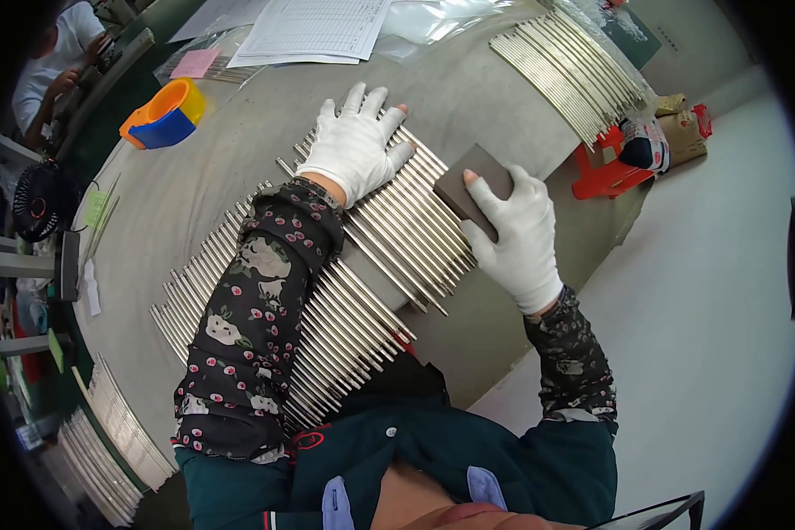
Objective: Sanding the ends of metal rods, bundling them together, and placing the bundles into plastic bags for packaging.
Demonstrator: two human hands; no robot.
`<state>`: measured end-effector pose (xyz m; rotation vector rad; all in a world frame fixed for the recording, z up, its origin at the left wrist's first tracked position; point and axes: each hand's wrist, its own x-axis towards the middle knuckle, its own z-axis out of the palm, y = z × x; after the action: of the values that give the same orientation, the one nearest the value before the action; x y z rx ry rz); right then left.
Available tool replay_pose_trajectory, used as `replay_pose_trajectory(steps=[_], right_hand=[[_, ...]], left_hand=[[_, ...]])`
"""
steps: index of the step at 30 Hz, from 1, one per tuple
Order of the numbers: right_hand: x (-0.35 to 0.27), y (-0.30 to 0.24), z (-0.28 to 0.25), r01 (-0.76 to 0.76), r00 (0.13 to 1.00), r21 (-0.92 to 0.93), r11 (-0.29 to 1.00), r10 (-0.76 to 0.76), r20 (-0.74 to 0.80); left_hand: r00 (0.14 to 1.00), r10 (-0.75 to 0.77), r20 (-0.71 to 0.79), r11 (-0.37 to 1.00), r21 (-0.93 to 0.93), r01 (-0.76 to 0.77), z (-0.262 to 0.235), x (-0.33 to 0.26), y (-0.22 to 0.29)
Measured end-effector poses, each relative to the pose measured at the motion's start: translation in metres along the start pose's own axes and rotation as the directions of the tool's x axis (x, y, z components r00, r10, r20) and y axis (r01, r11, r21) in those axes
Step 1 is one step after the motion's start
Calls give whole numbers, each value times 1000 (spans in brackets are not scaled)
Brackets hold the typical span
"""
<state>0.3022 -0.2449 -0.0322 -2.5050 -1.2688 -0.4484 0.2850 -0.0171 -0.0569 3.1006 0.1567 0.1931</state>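
A row of thin, shiny metal rods [406, 234] lies side by side on the grey table, with a gap partway along it. My left hand [349, 150], in a white glove with some bare fingertips, rests flat on the far part of the row, fingers spread. In my right hand [523, 243], also gloved, is a grey-brown rectangular block that looks like a sanding block [475, 181]. Thumb and fingers close round it at the right ends of the rods; whether it touches them I cannot tell. My left forearm, in a flowered sleeve, hides some rods.
More rods [570, 75] lie at the far right, near a red stool [605, 168]. An orange and blue tape roll [166, 115] and paper sheets [314, 31] are on the far side. A black fan [37, 201] stands left. Another person [53, 75] sits at the upper left.
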Motion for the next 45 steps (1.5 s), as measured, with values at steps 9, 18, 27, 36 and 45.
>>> replay_pose_trajectory(steps=[9, 18, 27, 36, 45], right_hand=[[1, -1, -9, 41, 999, -36, 998, -40, 25], [-57, 26, -52, -76, 984, -36, 996, 81, 157], [-27, 1, -15, -37, 999, 15, 999, 37, 27], [-36, 4, -30, 13, 998, -9, 1000, -12, 57], [-50, 25, -43, -51, 992, 80, 995, 41, 123]], left_hand=[[1000, -8, 15, 1000, -22, 8, -3, 0, 2], [999, -31, 29, 1000, 3, 31, -5, -2, -1], [1000, -10, 2, 1000, -2, 10, -2, -1, 1], [1000, -25, 5, 1000, 19, 24, -2, -4, -4], [999, -31, 37, 1000, 0, 31, -3, 0, -1]])
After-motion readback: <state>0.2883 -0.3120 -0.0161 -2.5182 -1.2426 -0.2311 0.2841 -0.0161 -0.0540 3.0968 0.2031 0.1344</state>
